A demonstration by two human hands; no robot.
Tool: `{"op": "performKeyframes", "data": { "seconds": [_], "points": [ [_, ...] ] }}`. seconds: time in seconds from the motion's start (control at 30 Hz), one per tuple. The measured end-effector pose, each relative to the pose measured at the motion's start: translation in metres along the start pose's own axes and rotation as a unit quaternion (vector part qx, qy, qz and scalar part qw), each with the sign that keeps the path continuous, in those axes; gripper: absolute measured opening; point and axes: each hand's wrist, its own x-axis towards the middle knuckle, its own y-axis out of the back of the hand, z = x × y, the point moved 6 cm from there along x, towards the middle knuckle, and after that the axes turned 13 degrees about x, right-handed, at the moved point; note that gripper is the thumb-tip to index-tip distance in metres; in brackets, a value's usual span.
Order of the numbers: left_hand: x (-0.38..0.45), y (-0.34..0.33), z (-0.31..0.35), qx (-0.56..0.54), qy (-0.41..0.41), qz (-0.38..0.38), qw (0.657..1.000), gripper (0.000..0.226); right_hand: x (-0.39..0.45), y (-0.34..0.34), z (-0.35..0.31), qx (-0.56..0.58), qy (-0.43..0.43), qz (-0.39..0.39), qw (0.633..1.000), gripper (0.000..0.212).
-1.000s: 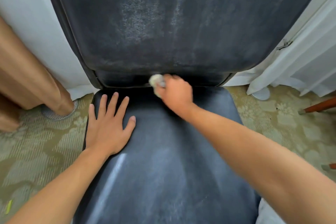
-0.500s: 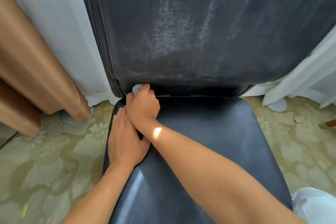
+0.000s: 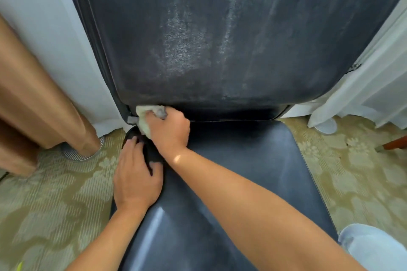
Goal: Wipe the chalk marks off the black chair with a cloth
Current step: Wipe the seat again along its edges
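1 cloth (image 3: 144, 118), 1 chair (image 3: 242, 50), 2 hands

A pale green carpeted floor (image 3: 55, 209) with a woven cream flower pattern carries everything here. A black padded vinyl chair (image 3: 242, 171) stands on it, its seat reaching toward the viewer and its backrest rising at the far side. At the left, long tan drapes (image 3: 44, 103) hang down to the carpet, their hem resting on a round ribbed metal disc (image 3: 76, 154) set into the floor. White sheer curtains (image 3: 363, 94) reach the carpet at the right, beside a small round white disc (image 3: 326, 126) lying flat there. A thin yellow-green scrap (image 3: 20, 266) lies at the bottom left edge.
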Motion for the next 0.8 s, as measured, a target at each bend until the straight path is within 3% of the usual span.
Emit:
{"op": "performKeyframes", "data": {
  "seconds": [0.07, 0.13, 0.2, 0.27, 0.37, 0.47, 0.53, 0.6, 0.7, 0.8],
  "points": [
    [0.000, 0.001, 0.002, 0.010, -0.017, 0.023, 1.000, 0.057, 0.012, 0.077, 0.018, 0.089, -0.050, 0.144, 0.984, 0.021],
    [0.000, 0.003, 0.004, 0.029, -0.041, 0.035, 0.998, 0.063, 0.022, 0.153, 0.021, 0.142, -0.049, 0.266, 0.952, 0.023],
    [0.000, 0.005, 0.012, 0.075, -0.086, 0.042, 0.993, 0.067, 0.027, 0.200, 0.017, 0.186, -0.020, 0.310, 0.932, 0.023],
    [0.001, 0.003, 0.019, 0.120, -0.118, 0.020, 0.986, 0.068, 0.019, 0.203, 0.006, 0.225, -0.030, 0.316, 0.921, 0.021],
    [0.000, -0.003, 0.019, 0.155, -0.126, -0.010, 0.980, 0.067, 0.002, 0.120, -0.021, 0.292, -0.086, 0.225, 0.926, 0.023],
    [0.001, -0.006, 0.013, 0.170, -0.137, -0.008, 0.976, 0.061, -0.017, 0.022, -0.046, 0.290, -0.091, 0.128, 0.944, 0.021],
    [0.002, -0.009, 0.009, 0.193, -0.141, -0.018, 0.971, 0.060, -0.025, -0.001, -0.049, 0.246, -0.087, 0.109, 0.959, 0.024],
    [0.002, -0.009, 0.010, 0.217, -0.148, -0.037, 0.964, 0.062, -0.032, -0.008, -0.042, 0.185, -0.066, 0.026, 0.980, 0.025],
    [-0.001, 0.000, 0.016, 0.214, -0.139, -0.035, 0.966, 0.057, -0.042, -0.021, -0.037, 0.125, -0.026, -0.125, 0.984, 0.030],
    [0.002, 0.006, 0.018, 0.174, -0.124, -0.020, 0.977, 0.056, -0.038, -0.020, -0.043, -0.053, 0.119, -0.187, 0.974, 0.033]
  ]
}}
